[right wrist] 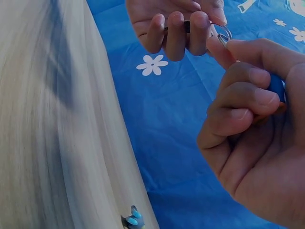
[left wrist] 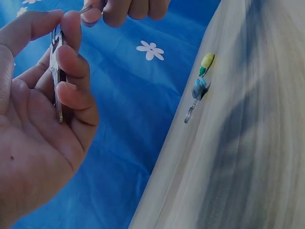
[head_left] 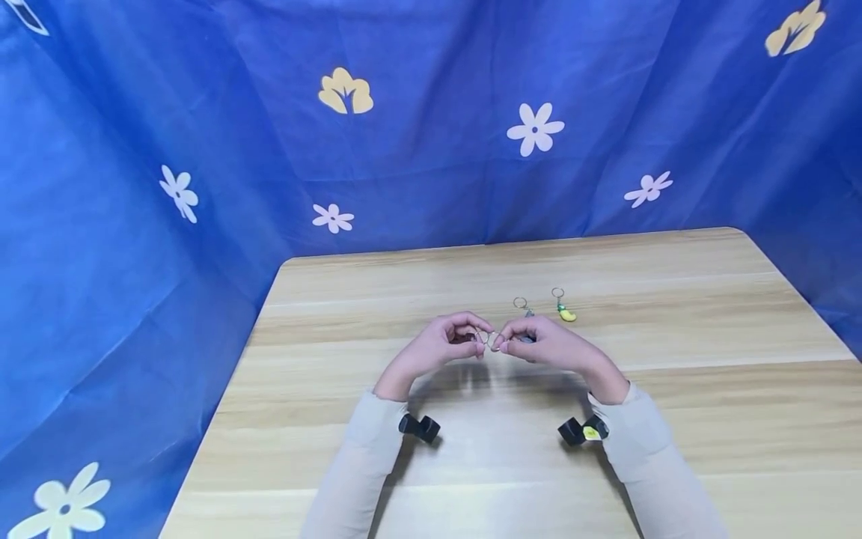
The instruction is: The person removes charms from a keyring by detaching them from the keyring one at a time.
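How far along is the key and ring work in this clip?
Midway, it seems. The left hand pinches a key and the right hand holds a ring against it; whether they are joined cannot be told. Two keychains lie untouched on the table, apparently left.

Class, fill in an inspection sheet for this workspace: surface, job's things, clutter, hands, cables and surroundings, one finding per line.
Surface: light wooden table.
Job's things: key in the left hand; split ring between both hands' fingertips.
Clutter: yellow keychain and blue-grey keychain lying on the table beyond the hands.
Hands: left hand pinches the key; right hand pinches the split ring.
Cables: nothing seen.
Surroundings: blue flowered cloth behind and beside the table.
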Motion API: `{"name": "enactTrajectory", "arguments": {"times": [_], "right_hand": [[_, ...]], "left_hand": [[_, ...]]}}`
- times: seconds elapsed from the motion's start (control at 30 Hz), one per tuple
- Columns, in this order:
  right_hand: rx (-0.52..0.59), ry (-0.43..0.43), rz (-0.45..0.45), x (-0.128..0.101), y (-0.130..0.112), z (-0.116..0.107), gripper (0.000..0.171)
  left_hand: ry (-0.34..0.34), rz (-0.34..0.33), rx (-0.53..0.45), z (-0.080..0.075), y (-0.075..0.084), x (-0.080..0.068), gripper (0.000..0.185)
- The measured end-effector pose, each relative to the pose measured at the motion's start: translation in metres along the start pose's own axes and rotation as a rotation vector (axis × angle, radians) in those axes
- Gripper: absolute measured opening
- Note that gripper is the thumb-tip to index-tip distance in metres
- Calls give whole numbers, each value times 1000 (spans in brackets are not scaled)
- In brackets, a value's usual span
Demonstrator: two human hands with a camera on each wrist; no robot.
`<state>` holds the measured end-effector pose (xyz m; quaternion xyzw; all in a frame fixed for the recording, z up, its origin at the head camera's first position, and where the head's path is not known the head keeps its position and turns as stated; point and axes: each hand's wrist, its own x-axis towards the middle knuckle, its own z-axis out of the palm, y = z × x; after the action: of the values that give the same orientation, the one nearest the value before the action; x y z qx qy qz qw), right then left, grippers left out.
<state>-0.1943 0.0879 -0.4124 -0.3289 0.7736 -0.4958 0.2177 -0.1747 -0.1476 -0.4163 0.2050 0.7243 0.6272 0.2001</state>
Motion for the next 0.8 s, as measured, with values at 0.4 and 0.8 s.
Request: {"name": "enactTrajectory", "arguments": {"times": [0.4,0.8], "right_hand": [[24,42,-47,-1,-6,-1,15],[0,20,-29,-3,-3,-3,17]], "left_hand": [[-5,28,67,-1,9,-1,37],[-27,21,94,-6,2,-1,37]]}}
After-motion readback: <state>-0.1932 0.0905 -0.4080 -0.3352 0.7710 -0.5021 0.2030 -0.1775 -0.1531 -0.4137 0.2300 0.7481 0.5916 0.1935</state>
